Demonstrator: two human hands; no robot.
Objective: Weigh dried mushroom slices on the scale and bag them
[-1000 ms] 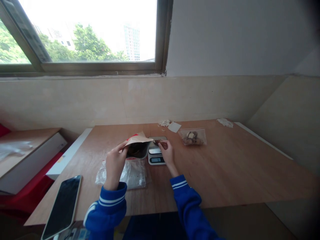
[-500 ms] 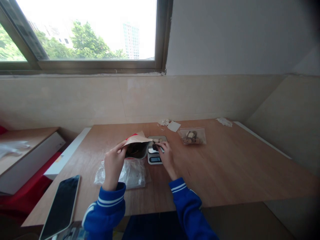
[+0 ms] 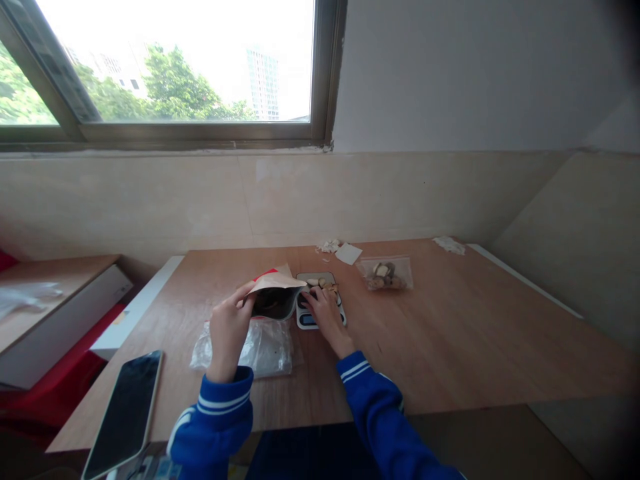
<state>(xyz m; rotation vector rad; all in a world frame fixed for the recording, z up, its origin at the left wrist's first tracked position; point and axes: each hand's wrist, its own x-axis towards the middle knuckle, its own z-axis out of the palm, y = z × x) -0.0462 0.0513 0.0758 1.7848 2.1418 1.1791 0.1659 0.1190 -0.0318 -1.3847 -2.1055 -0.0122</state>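
Observation:
My left hand (image 3: 229, 328) grips the edge of an open kraft-paper pouch (image 3: 274, 295) with dark pieces inside, tilted toward the small digital scale (image 3: 314, 280). On the scale's plate lie a few brown and pale pieces (image 3: 323, 283). My right hand (image 3: 324, 313) rests over the front of the scale, between the pouch mouth and the plate, covering its display; its fingers are bent and whether they hold anything is hidden. Both arms wear blue sleeves with white stripes.
A crumpled clear plastic bag (image 3: 260, 347) lies under the pouch. A sealed clear bag of pieces (image 3: 386, 273) sits right of the scale, a white card (image 3: 349, 253) and paper scraps (image 3: 450, 245) behind. A phone (image 3: 125, 413) lies at the wooden table's (image 3: 475, 333) near left corner.
My right hand has drawn back from the scale's plate toward the pouch mouth, leaving more pieces lying on the plate. The left hand and pouch stayed put.

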